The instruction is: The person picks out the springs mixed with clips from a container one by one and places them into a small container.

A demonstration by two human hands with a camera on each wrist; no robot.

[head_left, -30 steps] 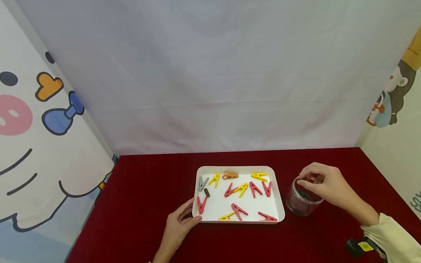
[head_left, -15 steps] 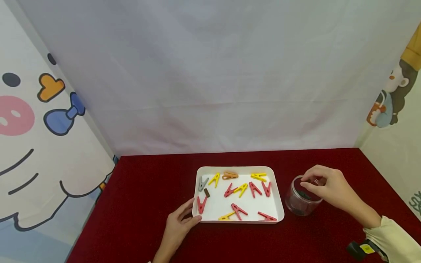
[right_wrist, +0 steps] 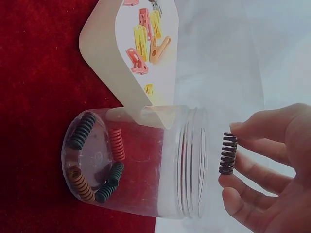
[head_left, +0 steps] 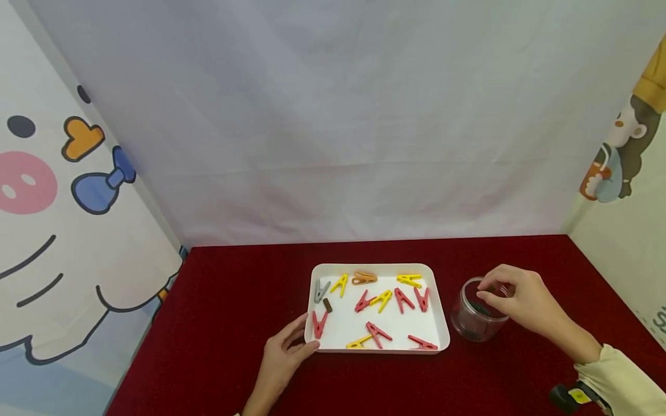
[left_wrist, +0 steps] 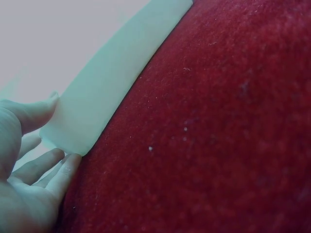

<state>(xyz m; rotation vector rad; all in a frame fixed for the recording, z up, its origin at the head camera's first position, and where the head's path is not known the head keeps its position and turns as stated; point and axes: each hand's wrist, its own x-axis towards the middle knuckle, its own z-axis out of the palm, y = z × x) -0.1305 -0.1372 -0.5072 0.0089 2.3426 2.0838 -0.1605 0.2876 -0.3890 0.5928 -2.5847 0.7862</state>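
Above the mouth of a clear jar (head_left: 470,326), my right hand (head_left: 525,297) pinches a dark coil spring (right_wrist: 228,154) between thumb and fingertips. In the right wrist view the spring is just outside the jar's rim. Inside the jar lie several springs, among them a red spring (right_wrist: 117,144), a brown spring (right_wrist: 81,184) and dark green ones. My left hand (head_left: 278,361) holds the near left corner of a white tray (head_left: 346,320), thumb on one side and fingers on the other. Several red and yellow clothespins lie in the tray, plus an orange clothespin (head_left: 364,278) and a grey clothespin (head_left: 321,290).
A short dark brown piece (head_left: 327,305), too small to identify, lies at the tray's left side. Jar and tray stand close together on a dark red cloth (head_left: 234,300). A white curtain (head_left: 364,127) hangs behind, with printed panels at both sides.
My right hand has shifted slightly right and down while staying above the jar's mouth. The left hand, tray and clothespins look unmoved.
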